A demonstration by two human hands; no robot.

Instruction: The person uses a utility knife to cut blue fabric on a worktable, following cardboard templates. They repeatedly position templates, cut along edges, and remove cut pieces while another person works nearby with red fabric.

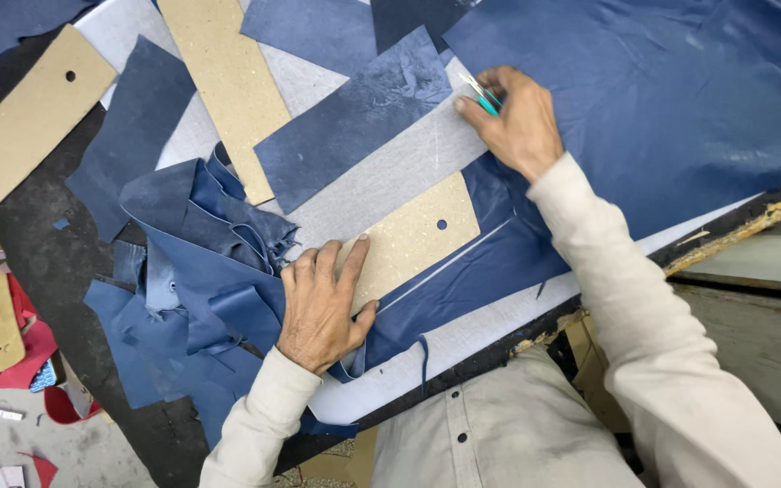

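My left hand (318, 303) lies flat with spread fingers on a tan cardboard template (413, 237) that has a small hole. The template rests on blue leather (662, 99) spread over a grey-white cutting board (490, 330). My right hand (517, 117) grips a small knife with a teal handle (484, 95), its tip at the far end of the long grey strip (381, 176) that runs up from the template. Both sleeves are cream-coloured.
Blue leather scraps (201, 271) pile up left of my left hand. Other tan templates (33, 113) (223, 81) and cut blue pieces (345, 122) lie at the back. Red scraps (20, 348) sit low on the left. The worn table edge (743, 221) runs on the right.
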